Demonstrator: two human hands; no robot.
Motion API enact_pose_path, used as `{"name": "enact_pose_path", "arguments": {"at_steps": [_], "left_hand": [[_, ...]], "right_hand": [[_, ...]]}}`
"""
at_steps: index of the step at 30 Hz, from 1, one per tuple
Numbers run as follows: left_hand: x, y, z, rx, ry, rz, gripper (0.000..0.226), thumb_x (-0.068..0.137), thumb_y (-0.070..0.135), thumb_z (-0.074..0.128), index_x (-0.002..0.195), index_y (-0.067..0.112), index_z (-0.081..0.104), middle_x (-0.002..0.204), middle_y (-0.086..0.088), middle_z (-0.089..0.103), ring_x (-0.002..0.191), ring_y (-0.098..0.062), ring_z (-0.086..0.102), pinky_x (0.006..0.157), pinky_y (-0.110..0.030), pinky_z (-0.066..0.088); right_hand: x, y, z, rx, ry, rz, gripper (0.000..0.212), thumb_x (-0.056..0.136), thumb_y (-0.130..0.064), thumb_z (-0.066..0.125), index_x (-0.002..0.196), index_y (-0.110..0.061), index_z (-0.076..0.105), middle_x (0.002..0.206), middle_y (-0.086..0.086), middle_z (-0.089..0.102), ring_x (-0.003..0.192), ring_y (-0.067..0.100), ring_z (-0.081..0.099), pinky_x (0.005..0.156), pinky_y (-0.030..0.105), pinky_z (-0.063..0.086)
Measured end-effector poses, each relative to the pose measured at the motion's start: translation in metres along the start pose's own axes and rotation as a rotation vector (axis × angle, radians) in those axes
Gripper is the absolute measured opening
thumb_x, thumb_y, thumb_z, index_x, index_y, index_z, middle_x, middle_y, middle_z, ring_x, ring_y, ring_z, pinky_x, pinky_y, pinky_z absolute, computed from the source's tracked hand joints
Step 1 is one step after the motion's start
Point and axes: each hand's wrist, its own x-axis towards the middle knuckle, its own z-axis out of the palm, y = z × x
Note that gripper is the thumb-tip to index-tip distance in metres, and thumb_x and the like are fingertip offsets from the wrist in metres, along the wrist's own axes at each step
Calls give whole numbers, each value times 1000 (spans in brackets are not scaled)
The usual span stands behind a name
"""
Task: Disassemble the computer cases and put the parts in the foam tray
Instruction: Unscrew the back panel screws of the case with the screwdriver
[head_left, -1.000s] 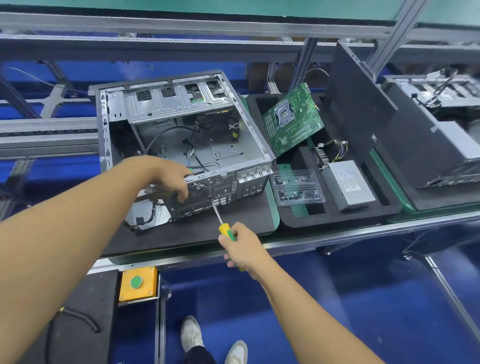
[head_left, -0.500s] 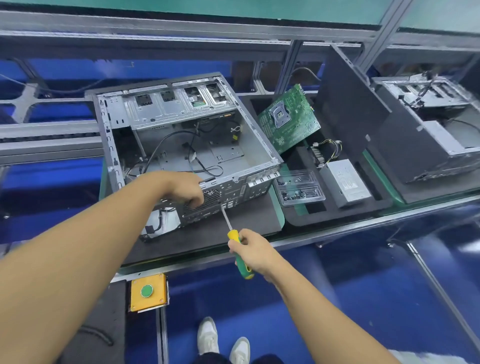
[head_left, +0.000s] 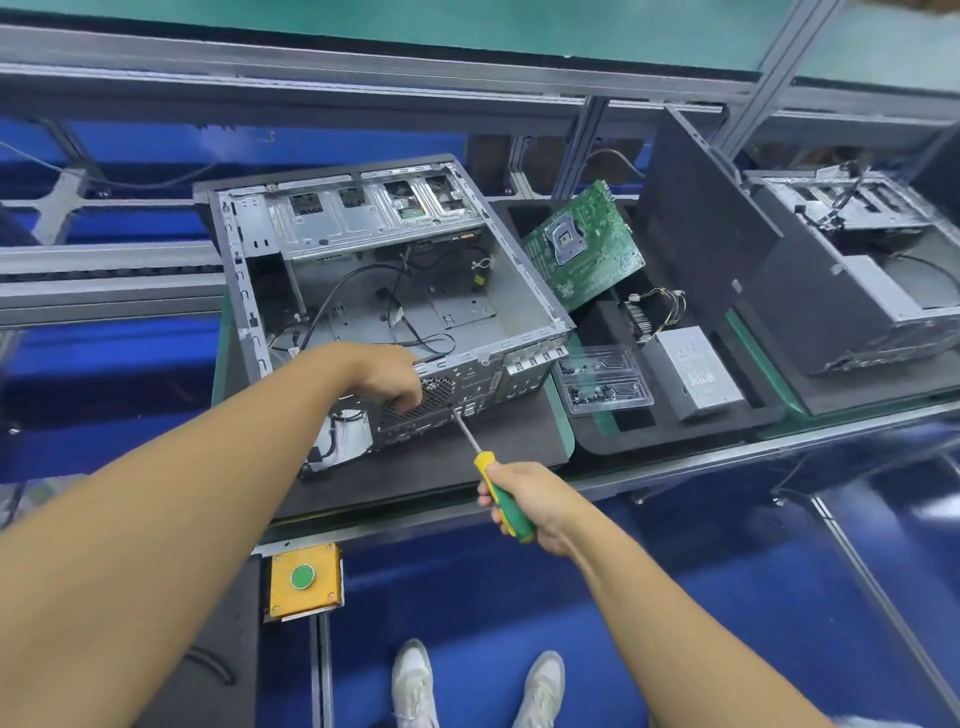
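Observation:
An open grey computer case (head_left: 363, 291) lies on a black mat, its rear panel facing me. My left hand (head_left: 387, 376) rests curled over the top edge of that rear panel, beside the fan grille. My right hand (head_left: 530, 501) grips a yellow-green screwdriver (head_left: 496, 480), whose tip touches the rear panel just right of the grille. To the right sits the black foam tray (head_left: 597, 436), holding a green motherboard (head_left: 584, 244), a silver power supply (head_left: 698, 371) and a clear plastic box of screws (head_left: 605, 382).
A dark side panel (head_left: 696, 228) leans upright at the tray's right edge. A second opened case (head_left: 852, 270) lies on its own mat at the far right. A yellow box with a green button (head_left: 304, 579) hangs below the bench edge. My shoes stand on blue floor.
The view has shifted slightly, and my right hand has slid down the screwdriver handle. The screwdriver tip stays at the rear panel and my left hand stays on the case.

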Motion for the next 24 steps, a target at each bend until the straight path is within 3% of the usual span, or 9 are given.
{"name": "enact_pose_path", "arguments": {"at_steps": [3,5,7,10,13,17,21,23,24], "left_hand": [[0,1,0,-2,2,0,25,45,19,57,50,21,32,63,-1,34,47,-17,21,48,-26,16],[0,1,0,1,10,-6,25,48,18,57,51,20,32,69,-5,35,45,-16,21,48,-26,17],[1,0,0,-13,25,-13,30,54,15,59,46,22,31,69,-5,35,42,-15,21,47,-25,18],[1,0,1,-16,28,-31,33,56,13,60,45,21,29,57,0,29,44,-15,21,47,-25,18],[0,1,2,-19,20,-51,30,53,16,59,49,20,30,52,4,28,50,-17,23,48,-26,19],[2,-1,2,-49,20,-64,26,49,22,60,44,20,35,76,4,33,72,-18,38,57,-30,28],[4,-4,1,-43,-6,-71,35,50,23,60,34,15,29,79,-2,38,78,-18,34,58,-31,28],[2,-4,0,-22,-9,-74,33,50,24,60,36,16,31,74,1,34,68,-18,31,60,-34,29],[1,-4,0,-19,-8,-82,28,50,24,61,39,19,35,73,2,33,65,-17,30,60,-35,29]], "right_hand": [[1,13,-1,-530,327,-251,42,96,-49,54,81,-11,46,75,2,54,68,28,54,62,35,41],[1,16,0,-760,423,-319,36,95,-47,56,84,-16,41,82,-1,50,71,27,51,61,36,36],[5,15,2,-495,268,-251,34,95,-42,60,83,-20,38,79,-1,47,60,20,46,54,31,34],[3,-2,-3,299,-225,162,30,92,-42,60,87,-13,53,79,7,58,52,17,46,46,24,36],[2,-7,-9,367,-425,232,39,96,-33,46,100,1,63,88,17,66,61,21,53,54,29,45],[1,7,4,135,-122,-33,23,101,-25,51,83,-12,56,73,5,56,56,20,47,54,31,41],[1,32,16,-726,438,-302,28,96,-37,58,88,-22,35,86,-5,47,74,26,52,60,34,33],[4,32,17,-761,445,-320,29,97,-36,58,91,-23,33,91,-3,47,74,27,54,59,33,35],[6,28,15,-546,342,-278,28,96,-34,60,90,-21,35,88,0,49,66,25,52,56,31,36]]}}
